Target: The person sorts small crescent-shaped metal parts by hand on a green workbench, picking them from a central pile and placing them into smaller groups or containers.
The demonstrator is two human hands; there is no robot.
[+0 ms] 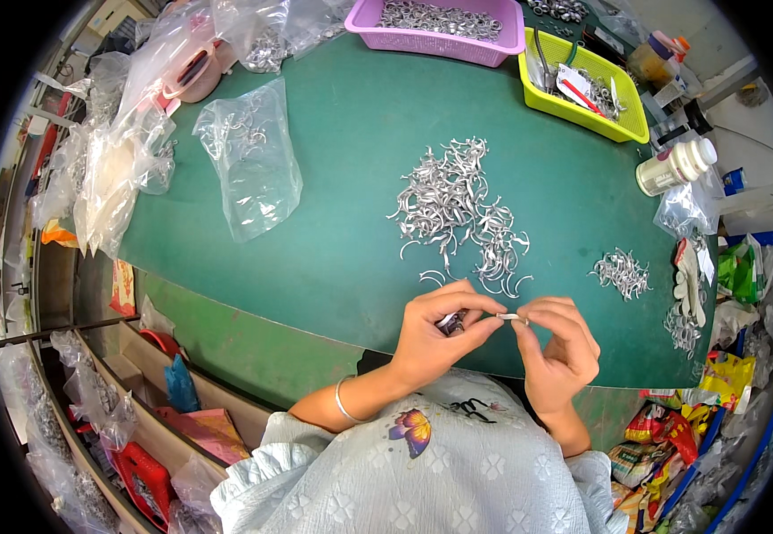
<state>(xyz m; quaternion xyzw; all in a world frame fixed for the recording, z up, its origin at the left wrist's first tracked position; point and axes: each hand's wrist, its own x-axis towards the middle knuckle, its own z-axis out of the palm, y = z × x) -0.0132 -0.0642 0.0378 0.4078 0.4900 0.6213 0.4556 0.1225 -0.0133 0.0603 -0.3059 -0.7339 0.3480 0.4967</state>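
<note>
Between the fingertips of both hands is a small curved silver metal piece (511, 317). My left hand (444, 325) pinches its left end, and several more metal pieces (451, 322) are tucked in that palm. My right hand (557, 343) pinches the other end with thumb and forefinger. Just beyond my hands, a loose heap of curved silver metal pieces (449, 200) lies on the green table (342, 196), with a few stray ones at its near edge. A smaller pile of silver pieces (621, 273) lies to the right.
A purple basket (440, 40) of metal parts and a yellow-green basket (582, 111) with pliers stand at the far side. A clear plastic bag (253, 169) lies left. A white bottle (676, 167) and gloves (688, 280) are at the right edge. Drawers (150, 400) stand lower left.
</note>
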